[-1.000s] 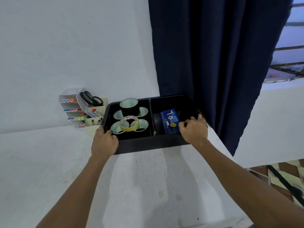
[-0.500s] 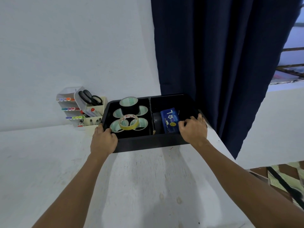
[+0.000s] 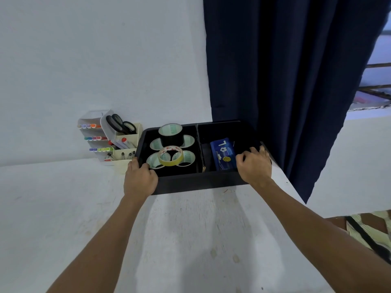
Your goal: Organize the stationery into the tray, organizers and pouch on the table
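A black two-part tray (image 3: 196, 182) stands at the table's far side against the wall. My left hand (image 3: 139, 179) grips its near left corner, thumb over the rim. My right hand (image 3: 255, 163) grips its near right rim. The left compartment holds several tape rolls: a black roll (image 3: 171, 135) stacked on top and a yellow roll (image 3: 171, 158) lying on the others. A blue pouch (image 3: 223, 154) lies in the right compartment. Left of the tray stand a cream organizer (image 3: 127, 144) with black scissors (image 3: 121, 124) and a white marker rack (image 3: 93, 138).
A dark blue curtain (image 3: 285, 81) hangs just behind and to the right of the tray. The white table (image 3: 190, 240) ends at the right, past my right forearm, with patterned floor beyond. A white wall runs behind the organizers.
Both hands keep their hold on the tray. The tray and its contents stay where they were; only my head view shifted slightly.
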Demonstrator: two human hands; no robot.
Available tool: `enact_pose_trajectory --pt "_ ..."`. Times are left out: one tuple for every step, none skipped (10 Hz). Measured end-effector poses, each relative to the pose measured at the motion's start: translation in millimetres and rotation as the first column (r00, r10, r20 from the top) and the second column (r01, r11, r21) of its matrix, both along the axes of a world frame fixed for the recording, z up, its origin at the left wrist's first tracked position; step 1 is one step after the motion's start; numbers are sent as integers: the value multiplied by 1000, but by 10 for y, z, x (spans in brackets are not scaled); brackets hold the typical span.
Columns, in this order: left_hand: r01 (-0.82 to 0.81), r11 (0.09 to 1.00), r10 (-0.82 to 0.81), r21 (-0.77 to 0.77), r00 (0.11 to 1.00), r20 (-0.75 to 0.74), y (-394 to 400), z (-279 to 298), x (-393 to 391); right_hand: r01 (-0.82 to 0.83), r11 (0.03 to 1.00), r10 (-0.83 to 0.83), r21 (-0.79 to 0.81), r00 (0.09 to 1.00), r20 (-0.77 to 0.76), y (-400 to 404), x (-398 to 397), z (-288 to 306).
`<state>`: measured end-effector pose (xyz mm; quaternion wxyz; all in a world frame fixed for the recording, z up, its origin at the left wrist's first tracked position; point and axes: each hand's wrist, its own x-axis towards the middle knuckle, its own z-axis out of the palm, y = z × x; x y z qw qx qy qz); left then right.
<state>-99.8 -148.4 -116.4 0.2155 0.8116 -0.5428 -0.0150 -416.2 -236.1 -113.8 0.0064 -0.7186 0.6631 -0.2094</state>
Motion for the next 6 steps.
enact_pose_trajectory --pt "-2 1000 1 -29 1000 -6 19 45 -26 -28 999 28 -41 999 -17 19 13 0" --pt "-5 1000 5 -5 997 -75 45 36 -28 -15 999 13 -40 998 -69 62 50 47" --pt "32 998 -23 55 987 -162 67 86 -3 48 999 -51 -25 986 -158 131 128 70" --pt "87 994 -53 73 924 -379 131 287 28 59 998 -63 -31 985 -158 221 255 150" --pt "165 985 -125 57 896 -426 210 383 211 -61 982 48 -181 996 -77 276 526 196" --pt "165 985 -170 -46 920 -353 325 586 396 -230 936 246 -265 969 29 403 1101 432"
